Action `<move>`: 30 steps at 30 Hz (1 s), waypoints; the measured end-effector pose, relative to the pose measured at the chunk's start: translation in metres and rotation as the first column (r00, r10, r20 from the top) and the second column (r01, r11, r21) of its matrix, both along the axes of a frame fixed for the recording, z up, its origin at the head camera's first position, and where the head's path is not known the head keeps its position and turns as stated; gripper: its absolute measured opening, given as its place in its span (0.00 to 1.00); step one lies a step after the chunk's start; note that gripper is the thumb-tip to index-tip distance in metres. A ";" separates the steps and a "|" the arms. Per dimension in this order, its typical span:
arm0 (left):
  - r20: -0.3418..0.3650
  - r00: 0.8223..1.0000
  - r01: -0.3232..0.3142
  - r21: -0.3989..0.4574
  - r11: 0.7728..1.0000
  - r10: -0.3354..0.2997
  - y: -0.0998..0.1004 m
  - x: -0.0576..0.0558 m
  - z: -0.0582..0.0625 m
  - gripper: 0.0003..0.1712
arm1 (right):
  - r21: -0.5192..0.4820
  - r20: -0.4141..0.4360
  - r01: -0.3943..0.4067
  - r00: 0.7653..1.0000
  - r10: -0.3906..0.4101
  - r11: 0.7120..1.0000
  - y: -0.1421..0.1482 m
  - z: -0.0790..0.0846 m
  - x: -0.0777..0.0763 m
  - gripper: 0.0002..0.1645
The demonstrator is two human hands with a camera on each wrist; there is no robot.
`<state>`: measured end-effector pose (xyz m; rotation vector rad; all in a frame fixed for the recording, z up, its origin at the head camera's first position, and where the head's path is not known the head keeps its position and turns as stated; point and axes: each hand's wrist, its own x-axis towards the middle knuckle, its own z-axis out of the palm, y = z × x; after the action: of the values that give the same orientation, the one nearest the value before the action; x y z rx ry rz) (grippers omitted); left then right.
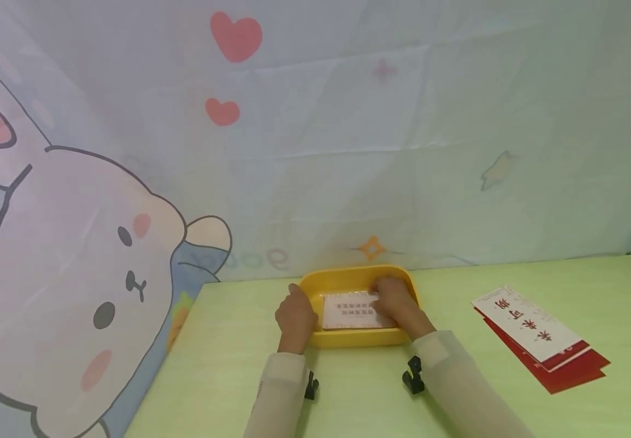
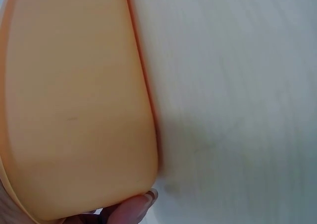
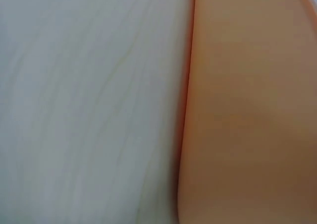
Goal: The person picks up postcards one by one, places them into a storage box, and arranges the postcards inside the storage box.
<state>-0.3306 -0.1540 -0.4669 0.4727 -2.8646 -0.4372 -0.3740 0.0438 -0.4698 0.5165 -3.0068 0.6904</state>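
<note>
The tray looks smooth plastic (its wall carries a small dark mark), the card and the slips at right paper, the far curtain creased cloth, the table smooth, faintly wood-grained.

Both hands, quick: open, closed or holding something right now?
Left hand: holding the yellow tray by its left end.
Right hand: at the card inside; grip cannot be told.
</note>
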 end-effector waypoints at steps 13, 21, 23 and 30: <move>-0.018 1.000 0.012 -0.031 0.999 -0.013 0.002 -0.001 0.000 0.23 | -0.003 0.005 0.003 1.000 -0.003 1.000 0.001 0.005 0.004 0.14; -0.005 1.000 0.007 -0.028 1.000 -0.007 0.003 -0.001 0.002 0.23 | -0.002 -0.052 -0.002 0.999 0.001 1.000 -0.001 0.007 0.004 0.09; 0.005 1.000 0.002 -0.033 0.999 -0.002 0.003 -0.001 0.002 0.23 | -0.028 -0.078 -0.001 0.997 -0.001 1.000 -0.001 0.006 0.004 0.11; 0.024 1.000 -0.009 -0.056 0.998 0.010 0.002 0.000 0.002 0.25 | -0.185 -0.180 -0.016 0.984 -0.018 0.983 -0.002 0.010 0.005 0.15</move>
<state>-0.3310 -0.1524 -0.4648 0.4845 -2.8878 -0.3514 -0.3685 0.0423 -0.4594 0.5371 -2.7404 0.8623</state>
